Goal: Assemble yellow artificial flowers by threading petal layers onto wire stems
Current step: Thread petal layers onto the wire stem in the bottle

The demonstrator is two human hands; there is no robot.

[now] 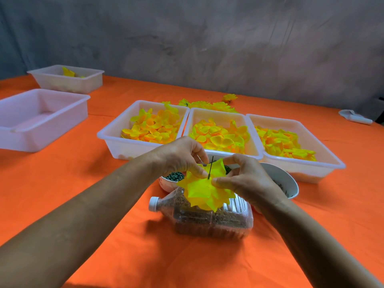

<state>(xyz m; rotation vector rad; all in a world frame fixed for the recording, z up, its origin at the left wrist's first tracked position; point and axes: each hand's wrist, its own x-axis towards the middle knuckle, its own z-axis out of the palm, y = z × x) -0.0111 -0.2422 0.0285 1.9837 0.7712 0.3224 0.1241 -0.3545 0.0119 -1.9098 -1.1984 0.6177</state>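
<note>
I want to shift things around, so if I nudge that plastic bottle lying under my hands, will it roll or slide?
The plastic bottle lies on its side and looks nearly full of brown grains, so probably heavy. Its ribbed, squarish body would likely slide rather than roll on the orange cloth.

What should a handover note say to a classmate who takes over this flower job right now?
Left hand and right hand both pinch the flower, petals already on the wire, above the bottle.
Three trays behind hold loose petals; finished flowers lie beyond them.
Done: several layers threaded.
Left: probably more layers, then finishing; cannot tell how many.
</note>
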